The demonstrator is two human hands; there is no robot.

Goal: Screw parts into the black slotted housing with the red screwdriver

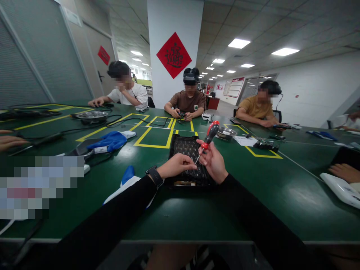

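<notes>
A screwdriver (211,133) with a red and black handle is in my right hand (213,160), its handle up and its shaft slanting down to the left. The fingers are wrapped round its lower end. My left hand (177,165), with a watch at the wrist, has its fingers pressed together at the screwdriver's tip. What they hold, if anything, is too small to make out. Below both hands an open black case (184,144) lies on the green table (180,213), its patterned inside facing up and partly hidden by the hands.
Blue and white gloves (112,141) lie at the left, more glove fabric (128,176) beside my left forearm. Metal bowls (227,132) stand farther back. Cables (66,131) cross the left side. A white device (340,189) is at the right. Several people sit around the table.
</notes>
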